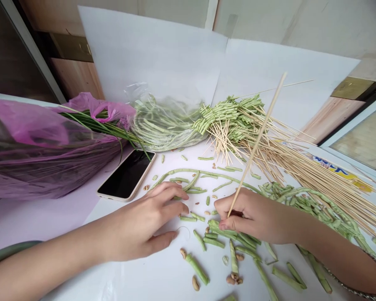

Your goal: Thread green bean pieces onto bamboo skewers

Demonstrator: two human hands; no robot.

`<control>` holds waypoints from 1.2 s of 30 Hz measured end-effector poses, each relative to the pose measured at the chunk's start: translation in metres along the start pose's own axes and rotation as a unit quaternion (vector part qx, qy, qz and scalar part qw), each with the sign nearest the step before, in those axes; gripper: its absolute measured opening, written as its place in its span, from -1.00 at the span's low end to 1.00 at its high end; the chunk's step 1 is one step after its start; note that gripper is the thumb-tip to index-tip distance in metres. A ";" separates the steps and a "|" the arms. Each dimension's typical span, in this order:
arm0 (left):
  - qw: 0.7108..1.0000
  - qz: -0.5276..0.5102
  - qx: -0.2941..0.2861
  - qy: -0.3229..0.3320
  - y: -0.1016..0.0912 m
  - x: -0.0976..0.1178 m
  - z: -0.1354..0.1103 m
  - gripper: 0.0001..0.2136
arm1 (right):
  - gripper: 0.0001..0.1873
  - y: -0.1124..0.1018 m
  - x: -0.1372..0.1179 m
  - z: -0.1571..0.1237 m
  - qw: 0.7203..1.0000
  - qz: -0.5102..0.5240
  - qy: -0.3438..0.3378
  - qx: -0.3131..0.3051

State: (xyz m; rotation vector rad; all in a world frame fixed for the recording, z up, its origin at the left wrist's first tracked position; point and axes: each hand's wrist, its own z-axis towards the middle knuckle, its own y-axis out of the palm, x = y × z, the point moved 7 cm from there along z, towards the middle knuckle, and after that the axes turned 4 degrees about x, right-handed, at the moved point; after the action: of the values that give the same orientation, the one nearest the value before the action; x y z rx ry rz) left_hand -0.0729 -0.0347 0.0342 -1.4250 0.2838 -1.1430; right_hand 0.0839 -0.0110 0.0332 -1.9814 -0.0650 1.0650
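Note:
My right hand (250,215) is closed around a thin bamboo skewer (263,129), which slants up and to the right. Under its fingers lie cut green bean pieces (217,229); whether any is on the skewer's lower end is hidden. My left hand (153,217) rests low over the white surface, fingers apart and slightly bent. Its fingertips are beside short bean pieces (188,218), and I see nothing held in it. Beyond both hands a long bean (213,171) curves across. Loose brown bean seeds (195,283) are scattered nearer to me.
A phone (128,173) lies left of centre beside a pink plastic bag (50,159). Behind are a clear bag of long beans (166,125) and stacked skewered beans (235,113). Bare skewers (326,175) spread along the right, next to a heap of bean pieces (310,202). White boards (156,54) stand behind.

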 end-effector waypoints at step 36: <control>0.784 -0.544 0.257 -0.155 -0.005 0.009 0.068 -0.70 | -0.69 -0.032 0.006 -0.007 0.784 0.542 -0.110 0.282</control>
State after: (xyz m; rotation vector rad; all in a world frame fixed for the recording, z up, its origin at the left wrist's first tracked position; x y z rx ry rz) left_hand -0.0189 0.0022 0.0569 -1.2002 -1.1706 -1.6611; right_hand 0.1029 0.0070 0.0537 -1.2268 1.2640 1.7373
